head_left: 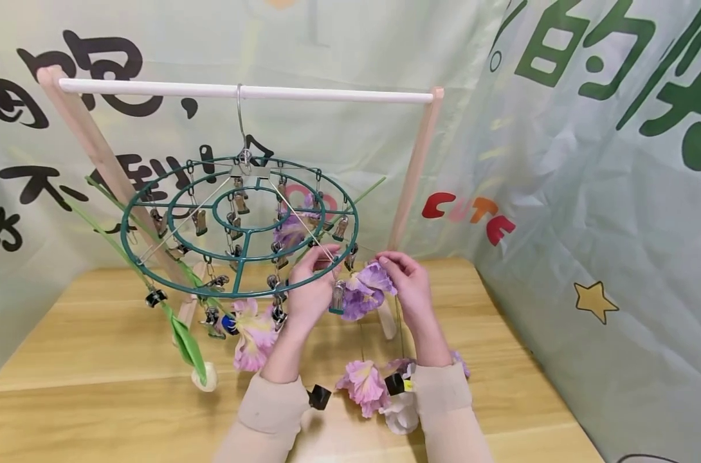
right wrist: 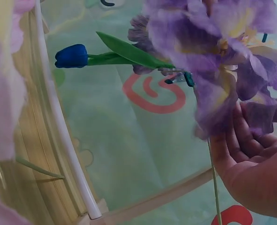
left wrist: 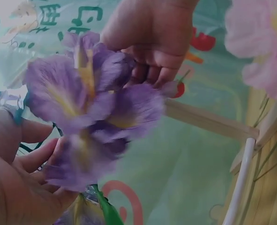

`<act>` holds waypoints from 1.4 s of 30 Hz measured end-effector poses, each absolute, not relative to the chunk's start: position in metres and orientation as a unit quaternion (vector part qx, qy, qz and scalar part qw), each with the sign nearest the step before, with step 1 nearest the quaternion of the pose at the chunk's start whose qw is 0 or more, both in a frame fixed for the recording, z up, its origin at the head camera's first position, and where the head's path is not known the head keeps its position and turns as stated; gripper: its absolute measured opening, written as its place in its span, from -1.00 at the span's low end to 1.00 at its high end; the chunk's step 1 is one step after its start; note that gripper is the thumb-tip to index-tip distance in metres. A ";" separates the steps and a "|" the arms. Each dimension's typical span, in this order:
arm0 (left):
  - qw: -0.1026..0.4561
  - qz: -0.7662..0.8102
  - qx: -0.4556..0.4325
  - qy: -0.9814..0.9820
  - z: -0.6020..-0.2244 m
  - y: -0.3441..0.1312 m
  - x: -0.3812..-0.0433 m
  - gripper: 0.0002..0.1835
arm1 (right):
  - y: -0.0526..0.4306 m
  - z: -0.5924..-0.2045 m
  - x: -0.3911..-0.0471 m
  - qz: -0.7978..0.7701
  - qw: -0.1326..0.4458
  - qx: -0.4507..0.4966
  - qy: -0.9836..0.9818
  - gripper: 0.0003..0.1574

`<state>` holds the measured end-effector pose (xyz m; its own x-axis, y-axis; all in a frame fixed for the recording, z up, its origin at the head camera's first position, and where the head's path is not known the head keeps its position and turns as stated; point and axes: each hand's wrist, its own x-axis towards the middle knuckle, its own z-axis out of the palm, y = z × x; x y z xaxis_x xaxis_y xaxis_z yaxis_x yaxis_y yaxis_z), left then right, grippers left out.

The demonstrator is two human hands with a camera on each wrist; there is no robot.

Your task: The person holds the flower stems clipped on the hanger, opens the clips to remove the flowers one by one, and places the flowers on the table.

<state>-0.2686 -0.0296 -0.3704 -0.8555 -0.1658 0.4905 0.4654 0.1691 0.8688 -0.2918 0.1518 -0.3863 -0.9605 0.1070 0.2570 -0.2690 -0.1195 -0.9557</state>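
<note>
My right hand (head_left: 409, 283) pinches a purple artificial iris (head_left: 366, 292) with its fingertips; in the right wrist view a thin green stem runs down beneath the bloom. Under the right rim of a round green clip hanger (head_left: 238, 292) is my left hand (head_left: 314, 289), its fingers bent close to a metal clip (head_left: 351, 257). In the left wrist view the purple petals (left wrist: 86, 98) cover part of the left fingertips, so what they hold is unclear. Another metal clip (head_left: 337, 297) with a green tip hangs in front of the left hand.
A white rod (head_left: 339, 94) on wooden posts carries the hanger. Clipped flowers hang below it: a white tulip (head_left: 204, 377), a pink iris (head_left: 253, 337), a blue tulip (right wrist: 71, 56) and a purple iris (head_left: 295, 225). Loose pink (head_left: 364, 386) and white (head_left: 401, 411) flowers are near the right sleeve.
</note>
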 end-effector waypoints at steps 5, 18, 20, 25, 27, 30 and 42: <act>0.249 -0.595 -0.121 -0.755 -0.375 -0.026 -0.267 -0.65 | 0.148 -0.390 -0.286 0.729 0.090 0.082 -0.673 -0.70; 0.194 -0.549 -0.133 -0.802 -0.371 -0.027 -0.261 -0.49 | 0.139 -0.392 -0.286 0.644 0.027 0.098 -0.758 -0.59; 0.187 -0.548 -0.133 -0.804 -0.370 -0.028 -0.261 -0.50 | 0.138 -0.392 -0.286 0.647 0.016 0.099 -0.756 -0.57; 0.197 -0.546 -0.138 -0.803 -0.371 -0.028 -0.262 -0.57 | 0.139 -0.393 -0.287 0.670 -0.006 0.097 -0.736 -0.56; 0.204 -0.544 -0.138 -0.802 -0.371 -0.029 -0.262 -0.59 | 0.141 -0.394 -0.287 0.677 -0.012 0.093 -0.730 -0.57; 0.217 -0.540 -0.140 -0.801 -0.371 -0.028 -0.262 -0.62 | 0.143 -0.394 -0.287 0.687 -0.025 0.091 -0.720 -0.58; 0.206 -0.576 -0.169 -0.773 -0.373 -0.031 -0.263 -0.31 | 0.150 -0.389 -0.284 0.677 -0.028 0.086 -0.731 -0.54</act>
